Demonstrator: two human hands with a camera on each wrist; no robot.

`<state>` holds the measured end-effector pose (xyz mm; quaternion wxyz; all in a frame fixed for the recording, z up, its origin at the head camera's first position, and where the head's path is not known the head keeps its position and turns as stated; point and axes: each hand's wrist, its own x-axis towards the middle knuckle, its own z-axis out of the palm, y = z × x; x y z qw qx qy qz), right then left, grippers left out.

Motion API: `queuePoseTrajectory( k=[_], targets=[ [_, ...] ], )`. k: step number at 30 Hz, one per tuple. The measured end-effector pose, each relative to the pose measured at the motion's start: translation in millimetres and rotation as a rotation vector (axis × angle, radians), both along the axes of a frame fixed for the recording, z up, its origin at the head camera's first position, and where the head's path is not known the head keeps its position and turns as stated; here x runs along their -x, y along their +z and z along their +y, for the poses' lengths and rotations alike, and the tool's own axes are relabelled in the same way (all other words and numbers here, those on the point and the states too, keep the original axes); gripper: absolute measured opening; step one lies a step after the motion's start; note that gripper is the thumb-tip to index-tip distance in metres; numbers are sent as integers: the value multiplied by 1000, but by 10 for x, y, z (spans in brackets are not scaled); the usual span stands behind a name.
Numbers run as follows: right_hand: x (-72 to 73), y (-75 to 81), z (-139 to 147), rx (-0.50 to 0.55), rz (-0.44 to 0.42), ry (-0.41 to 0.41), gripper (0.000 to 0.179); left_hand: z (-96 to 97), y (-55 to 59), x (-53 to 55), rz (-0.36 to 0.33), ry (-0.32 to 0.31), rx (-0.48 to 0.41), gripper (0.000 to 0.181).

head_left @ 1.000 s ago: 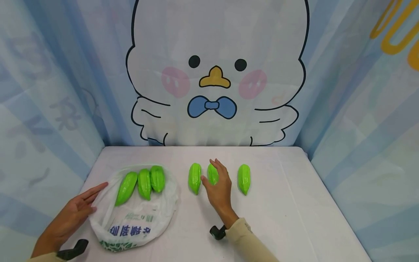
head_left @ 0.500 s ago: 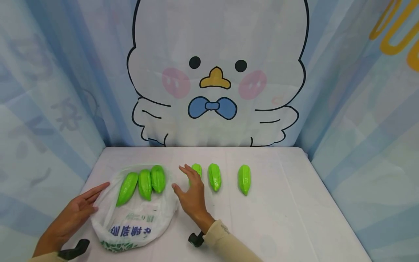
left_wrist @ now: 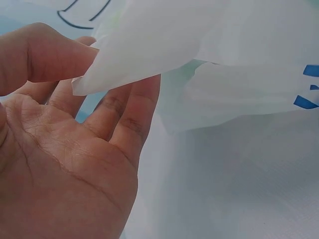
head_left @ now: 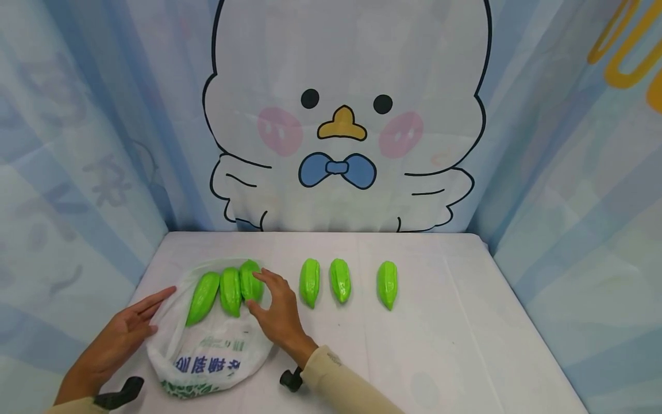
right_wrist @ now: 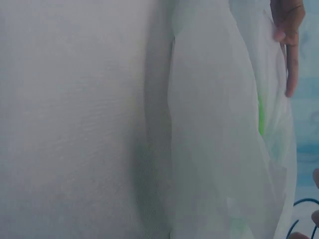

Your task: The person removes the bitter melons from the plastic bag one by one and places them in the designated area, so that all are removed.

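A white plastic bag [head_left: 207, 348] lies with its mouth spread at the left of the table. Inside its rim rest three green, ridged, pointed star fruits, a left one [head_left: 203, 299], a middle one [head_left: 230, 292] and a right one [head_left: 249, 282]. My left hand [head_left: 116, 339] pinches the bag's left edge; in the left wrist view the film [left_wrist: 144, 45] passes between thumb and fingers. Over the bag's right side, my right hand [head_left: 281, 313] has its thumb and fingers parted, fingertips overlapping the right fruit. In the right wrist view the bag's side [right_wrist: 214, 124] covers the fruits.
Three more star fruits stand in a loose row right of the bag: a near one [head_left: 310, 283], another [head_left: 340, 280] and a farther one [head_left: 387, 285]. A white cloth covers the table [head_left: 455, 345]. Printed curtains [head_left: 341, 201] enclose the back and sides.
My right hand has moved left, from over the loose star fruits to the bag's right side, its fingers parted throughout. The left hand keeps its place at the bag's edge.
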<state>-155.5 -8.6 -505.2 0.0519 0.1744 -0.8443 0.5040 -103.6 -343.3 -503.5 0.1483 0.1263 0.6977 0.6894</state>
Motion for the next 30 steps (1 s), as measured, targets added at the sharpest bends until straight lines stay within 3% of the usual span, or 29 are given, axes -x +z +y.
queuePoseTrajectory(
  k=[8, 14, 23, 30],
  targets=[
    [83, -8, -140, -43, 2, 70, 58, 14, 39, -2, 10, -6, 20, 67],
    [223, 0, -199, -164, 16, 96, 59, 19, 36, 2, 10, -8, 13, 67],
    [384, -47, -262, -309, -29, 79, 58, 17, -2, 5, 11, -3, 0, 67],
    [435, -134, -280, -372, 0, 24, 59, 28, 10, -6, 2, 3, 14, 66]
  ],
)
